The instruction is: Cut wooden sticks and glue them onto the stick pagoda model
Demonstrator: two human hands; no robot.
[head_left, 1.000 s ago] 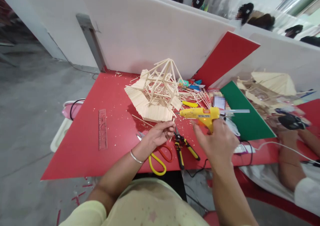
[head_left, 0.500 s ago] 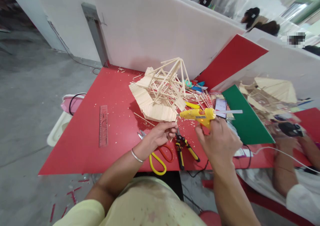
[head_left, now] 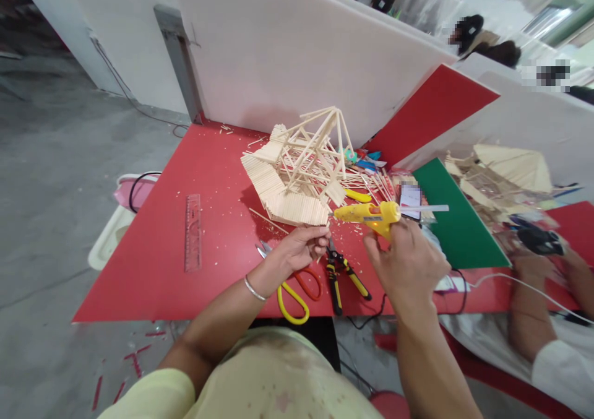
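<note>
My right hand (head_left: 408,258) grips a yellow hot glue gun (head_left: 366,213) with a clear glue stick at its back. The gun's nozzle points left, close to the front right corner of a pale wooden stick model (head_left: 297,208). This model has slatted panels round its base and an open frame of sticks rising to a peak. Just below that corner, my left hand (head_left: 306,247) is closed in a pinch on a thin wooden stick, mostly covered by the fingers. Scissors (head_left: 293,301) with yellow and red handles and black-yellow pliers (head_left: 341,276) lie below the hands.
A clear ruler (head_left: 192,233) lies on the red tabletop (head_left: 153,258) at left, among wood scraps. Loose sticks, a yellow-handled tool (head_left: 357,195) and a phone (head_left: 410,199) are at right. Beyond the green board (head_left: 464,221), another person's arms (head_left: 533,295) work at another model.
Almost nothing differs. Both hands and the glue gun keep their places by the model's front right corner, and the view shifts very slightly.
</note>
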